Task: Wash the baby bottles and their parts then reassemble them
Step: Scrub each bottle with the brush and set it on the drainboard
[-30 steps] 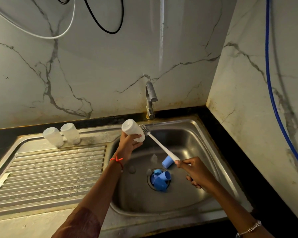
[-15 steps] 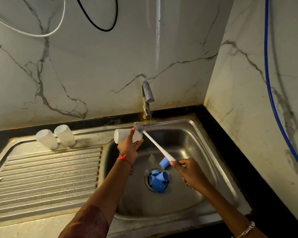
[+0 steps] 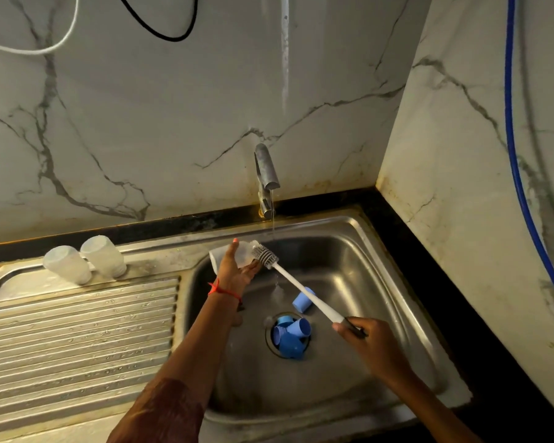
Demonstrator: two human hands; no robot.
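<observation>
My left hand (image 3: 234, 272) grips a clear baby bottle (image 3: 244, 253) lying sideways over the sink basin (image 3: 359, 260), its mouth toward the right. My right hand (image 3: 367, 341) holds the white handle of a bottle brush (image 3: 304, 290); the grey bristle head sits just outside the bottle's mouth. Two more clear bottles (image 3: 67, 264) (image 3: 103, 256) stand upside down at the back of the drainboard. A blue cap (image 3: 302, 300) lies on the basin floor, and several blue parts (image 3: 291, 337) are heaped on the drain.
A steel tap (image 3: 266, 174) at the back runs a thin stream into the basin. The ribbed drainboard (image 3: 77, 327) stretches to the left. Marble walls close the back and right; a blue hose (image 3: 515, 155) hangs along the right wall.
The bottle has tipped from upright to lying sideways in my left hand. The brush head has come out of the mouth, and my right hand has drawn back toward me.
</observation>
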